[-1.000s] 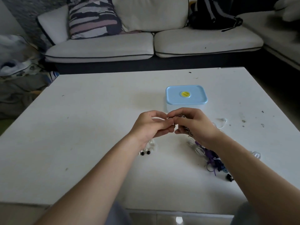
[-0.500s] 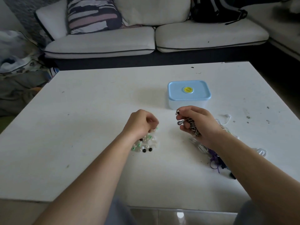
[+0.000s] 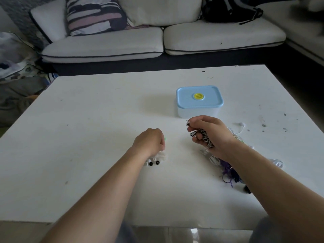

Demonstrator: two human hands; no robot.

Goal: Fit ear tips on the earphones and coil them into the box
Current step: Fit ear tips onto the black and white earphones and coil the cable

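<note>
Right hand (image 3: 213, 135) fingers (image 3: 198, 124) gripping bundled striped earphones (image 3: 205, 137), buds pointing left, cord bundle running diagonally toward wrist. Left hand (image 3: 149, 142) fingers curled over ear tips (image 3: 154, 161) on table (image 3: 87, 128); pinch unclear.

The bench (image 3: 87, 120) is white with dark specks; the box (image 3: 199, 109) is translucent pale with a light blue lid (image 3: 210, 98) and a yellow round centre; the earphones (image 3: 204, 135) are striped black and white; the ear tips (image 3: 154, 162) are black and white; tangled cords (image 3: 228, 171) are purple and white; the cushion (image 3: 94, 14) is striped navy, pink and white.
</note>
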